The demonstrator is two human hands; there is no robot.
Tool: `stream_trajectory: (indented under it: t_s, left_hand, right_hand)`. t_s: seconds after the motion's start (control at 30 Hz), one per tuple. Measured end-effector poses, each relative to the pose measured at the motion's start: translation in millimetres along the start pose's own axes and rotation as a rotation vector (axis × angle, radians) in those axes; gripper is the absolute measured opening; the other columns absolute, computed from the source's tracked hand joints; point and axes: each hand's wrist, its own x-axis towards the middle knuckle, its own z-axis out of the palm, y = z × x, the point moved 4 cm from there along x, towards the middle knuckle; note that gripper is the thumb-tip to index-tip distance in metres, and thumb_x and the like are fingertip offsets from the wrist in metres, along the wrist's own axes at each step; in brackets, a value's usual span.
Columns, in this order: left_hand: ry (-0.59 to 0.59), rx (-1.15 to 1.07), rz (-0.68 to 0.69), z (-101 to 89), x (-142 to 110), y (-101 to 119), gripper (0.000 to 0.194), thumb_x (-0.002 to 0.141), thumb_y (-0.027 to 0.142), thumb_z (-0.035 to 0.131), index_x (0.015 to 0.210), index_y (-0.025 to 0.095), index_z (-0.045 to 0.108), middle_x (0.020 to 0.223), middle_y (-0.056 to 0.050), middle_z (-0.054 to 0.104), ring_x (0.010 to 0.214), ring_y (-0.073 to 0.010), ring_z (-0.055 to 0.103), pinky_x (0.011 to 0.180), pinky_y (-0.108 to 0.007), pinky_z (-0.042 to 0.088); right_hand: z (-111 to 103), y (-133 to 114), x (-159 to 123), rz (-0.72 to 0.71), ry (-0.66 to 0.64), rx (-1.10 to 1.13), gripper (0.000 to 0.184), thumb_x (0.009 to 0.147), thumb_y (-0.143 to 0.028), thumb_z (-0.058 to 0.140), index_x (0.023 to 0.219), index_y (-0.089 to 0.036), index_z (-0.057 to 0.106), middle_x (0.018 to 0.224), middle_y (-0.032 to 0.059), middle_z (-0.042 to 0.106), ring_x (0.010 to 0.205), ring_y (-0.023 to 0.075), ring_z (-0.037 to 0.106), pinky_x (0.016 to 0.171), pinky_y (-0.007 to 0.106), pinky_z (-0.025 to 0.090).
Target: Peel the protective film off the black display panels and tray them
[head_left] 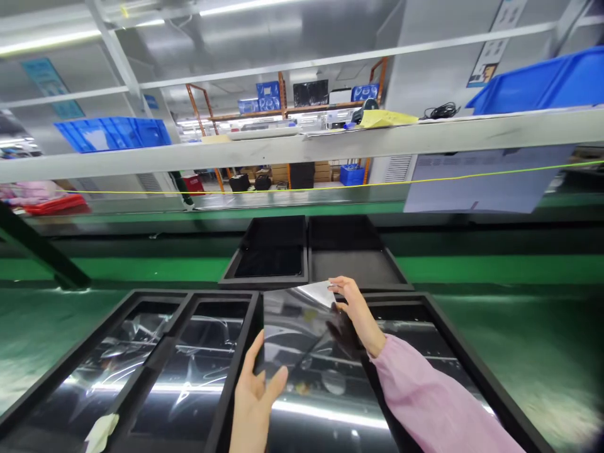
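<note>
A dark, glossy flat panel [302, 352] with mirror-like reflections lies tilted over the black tray in front of me; its top edge looks raised. My right hand [353, 311], in a pink sleeve, pinches the panel near its upper right corner, where the surface shines silver. Beside the panel's left edge is my left hand [257, 393], index finger stretched along that edge and thumb apart over the surface. Whether its fingertips touch the panel cannot be made out. The panel's lower end runs out of view.
To the left, a black tray [191, 294] holds film-covered glossy panels, with a pale scrap [101, 433] on its divider. Two more black trays [307, 264] stand behind on the green surface. Farther back are a white shelf beam [264, 150], blue bins [117, 133] and a hanging paper [476, 182].
</note>
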Motion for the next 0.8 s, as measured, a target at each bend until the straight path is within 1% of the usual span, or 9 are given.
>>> stream_trajectory:
  t_s: [0.07,0.17,0.27,0.37,0.5,0.6,0.67,0.73,0.8]
  left_hand:
    - [0.080,-0.017,0.003,-10.8,4.3,3.7,0.095,0.052,0.041,0.083,0.135,0.026,0.040,0.115,-0.008,0.068,0.103,-0.0243,0.064,0.091,-0.030,0.047]
    - [0.112,0.000,0.022,-17.8,1.8,17.7,0.090,0.058,0.041,0.082,0.136,0.034,0.037,0.103,-0.002,0.073,0.104,-0.0219,0.064,0.086,-0.026,0.050]
    - [0.065,0.016,0.069,-12.8,-6.7,30.4,0.090,0.059,0.038,0.081,0.137,0.032,0.036,0.093,-0.001,0.075,0.098,-0.0209,0.067,0.079,-0.022,0.052]
    - [0.010,-0.005,0.071,-2.6,-15.7,33.0,0.094,0.059,0.037,0.081,0.139,0.025,0.034,0.086,-0.002,0.076,0.090,-0.0199,0.069,0.077,-0.020,0.053]
    - [-0.028,0.001,0.076,3.3,-24.1,31.9,0.100,0.058,0.037,0.081,0.141,0.021,0.029,0.076,-0.001,0.075,0.075,-0.0179,0.070,0.069,-0.019,0.053]
    - [0.001,0.048,0.113,-2.4,-27.0,31.4,0.103,0.056,0.039,0.082,0.141,0.021,0.027,0.062,0.003,0.071,0.058,-0.0141,0.066,0.062,-0.018,0.051]
    - [0.021,0.065,0.135,-8.3,-26.7,28.5,0.103,0.056,0.041,0.081,0.142,0.022,0.027,0.051,0.006,0.065,0.045,-0.0111,0.058,0.052,-0.017,0.047]
    - [0.045,0.059,0.170,-15.3,-24.4,23.8,0.104,0.056,0.043,0.080,0.143,0.022,0.026,0.043,0.008,0.059,0.038,-0.0103,0.052,0.046,-0.017,0.043]
    - [0.062,0.024,0.202,-22.9,-20.7,17.6,0.104,0.056,0.044,0.079,0.143,0.025,0.027,0.042,0.008,0.058,0.036,-0.0114,0.050,0.043,-0.019,0.042]
  right_hand:
    - [-1.4,11.6,3.0,0.092,-0.034,-0.074,0.052,0.074,-0.065,0.053,0.102,-0.021,0.051,0.112,0.0080,0.056,0.102,0.0209,0.054,0.071,0.030,0.050]
    - [-0.3,17.6,5.2,0.174,-0.128,-0.139,0.055,0.072,-0.066,0.055,0.099,-0.017,0.056,0.097,0.0102,0.061,0.084,0.0207,0.061,0.060,0.029,0.051]
    - [2.5,4.5,7.6,0.078,-0.113,-0.174,0.062,0.078,-0.064,0.045,0.118,-0.017,0.052,0.108,0.0123,0.060,0.090,0.0192,0.062,0.066,0.030,0.053]
    - [2.2,-20.9,9.0,-0.103,-0.023,-0.268,0.057,0.081,-0.055,0.046,0.120,-0.014,0.055,0.104,0.0106,0.063,0.086,0.0181,0.063,0.071,0.030,0.054]
    - [-4.2,-60.9,1.5,-0.404,0.170,-0.454,0.028,0.084,-0.038,0.054,0.092,-0.016,0.069,0.092,0.0067,0.067,0.082,0.0184,0.064,0.077,0.031,0.053]
    - [-4.9,-92.0,-19.4,-0.646,0.333,-0.558,0.016,0.086,-0.025,0.055,0.089,-0.019,0.070,0.094,0.0038,0.067,0.086,0.0163,0.062,0.081,0.029,0.050]
    - [3.1,-113.9,-45.5,-0.893,0.414,-0.738,0.012,0.081,-0.015,0.061,0.086,-0.022,0.069,0.093,0.0019,0.066,0.089,0.0162,0.060,0.083,0.031,0.048]
    - [20.2,-130.0,-79.0,-1.185,0.362,-0.962,0.017,0.076,-0.010,0.067,0.086,-0.024,0.068,0.093,0.0009,0.064,0.090,0.0158,0.057,0.084,0.032,0.046]
    - [36.9,-136.6,-111.4,-1.379,0.202,-1.064,0.014,0.080,-0.017,0.066,0.092,-0.023,0.065,0.098,0.0016,0.060,0.091,0.0138,0.055,0.085,0.030,0.047]
